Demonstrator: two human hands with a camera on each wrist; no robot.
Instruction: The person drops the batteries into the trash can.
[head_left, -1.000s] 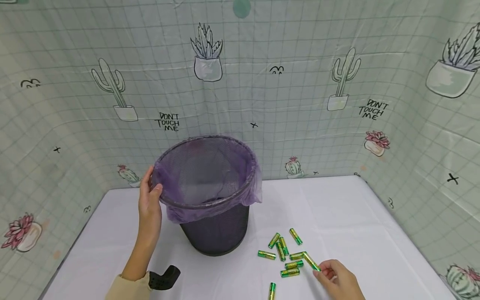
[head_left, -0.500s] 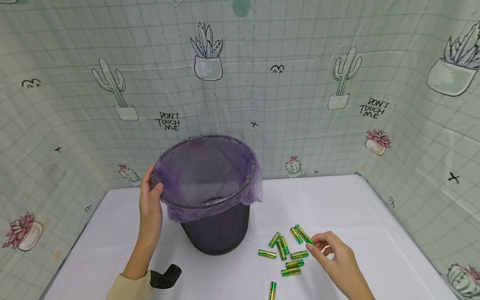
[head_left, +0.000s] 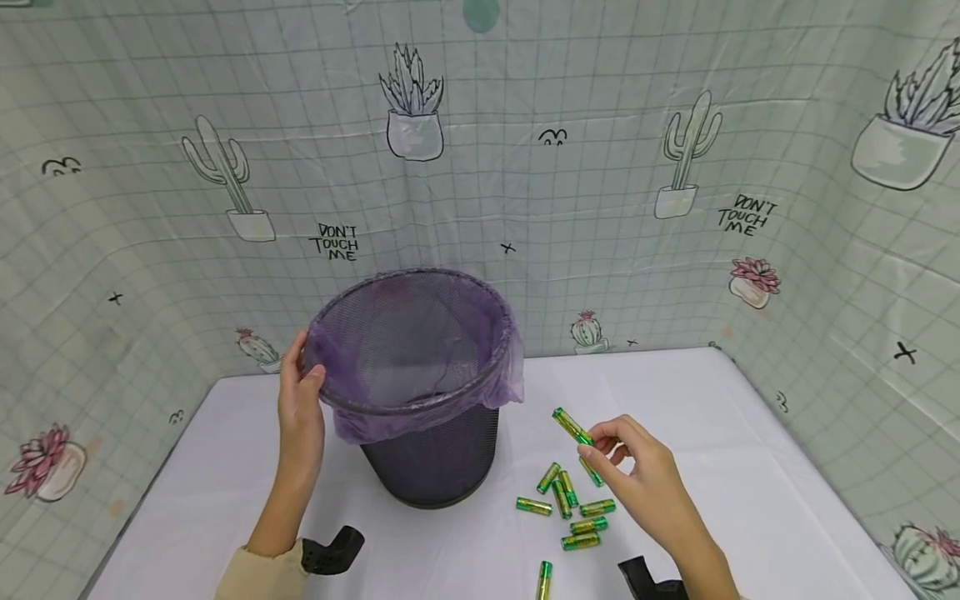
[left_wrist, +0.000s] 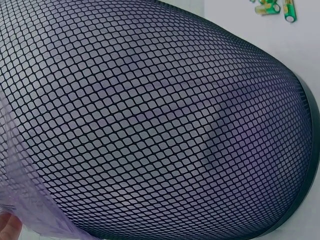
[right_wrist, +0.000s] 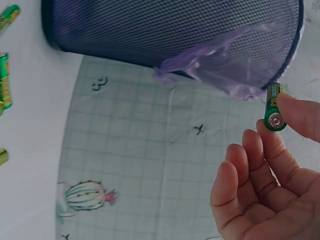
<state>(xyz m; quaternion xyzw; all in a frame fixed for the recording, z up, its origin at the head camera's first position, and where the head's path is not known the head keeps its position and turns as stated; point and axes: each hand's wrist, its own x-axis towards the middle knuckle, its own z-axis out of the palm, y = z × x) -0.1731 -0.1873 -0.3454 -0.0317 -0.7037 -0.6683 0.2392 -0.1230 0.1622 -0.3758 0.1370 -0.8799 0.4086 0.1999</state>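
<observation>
A black mesh wastebasket (head_left: 435, 467) stands on the table, lined with a purple plastic bag (head_left: 382, 423) folded over its rim. My left hand (head_left: 300, 412) grips the rim on its left side, thumb inside. Between thumb and fingertips my right hand (head_left: 637, 475) pinches a green and yellow battery (head_left: 572, 426), raised above the table to the right of the basket. The right wrist view shows one end of that battery (right_wrist: 275, 120) facing the camera. Several like batteries (head_left: 561, 498) lie loose below and left of the right hand, and one battery (head_left: 544, 581) lies apart near the front.
White cloth covers the table (head_left: 697, 417). A grid-patterned curtain (head_left: 480, 192) with cactus drawings hangs behind it and along both sides. Black wrist devices (head_left: 333, 551) are worn on both arms.
My right hand has lifted the pinched battery off the pile and carried it up and left toward the basket. The left hand and the basket have stayed in place.
</observation>
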